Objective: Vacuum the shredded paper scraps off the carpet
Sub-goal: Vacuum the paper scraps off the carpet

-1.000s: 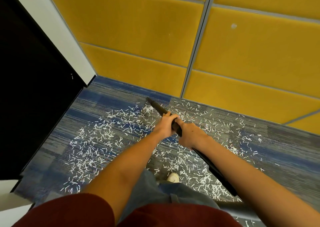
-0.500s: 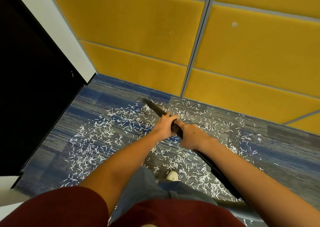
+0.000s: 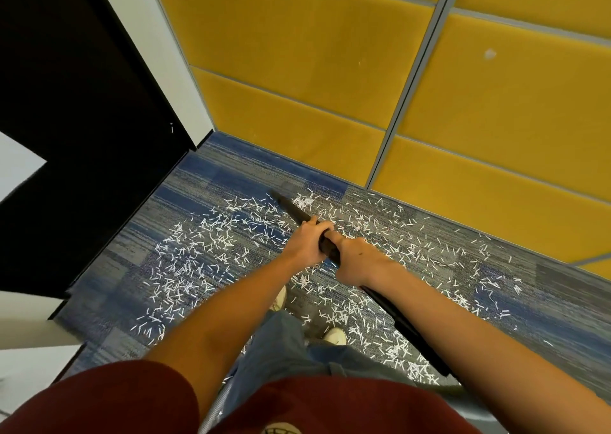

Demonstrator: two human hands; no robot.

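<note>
Looking down past a red shirt [image 3: 115,400] and grey-blue trousers [image 3: 281,344], both arms reach out over the blue-and-grey striped carpet [image 3: 211,175] in the corner of the room. The person holds a black vacuum wand [image 3: 407,326] that slants from beside the right hip forward and to the left, its narrow tip down at the carpet near the foot of the yellow wall [image 3: 297,37].

The left hand [image 3: 305,242] is clenched round the wand farther forward, fingers curled over the top. The right hand [image 3: 360,261] grasps it just behind, so the two hands are almost touching.

White paper scraps [image 3: 205,245] lie scattered over the carpet in short thin strips. They are thickest left of the wand, spreading toward the black panel [image 3: 82,136], with more strewn to the right along the wall and down beside the wand. One small clump sits just right of the tip. Scraps also lie around the two pale shoes [image 3: 335,334], which peek out below the arms. The wand's tip rests at the far edge of the mess.
</note>
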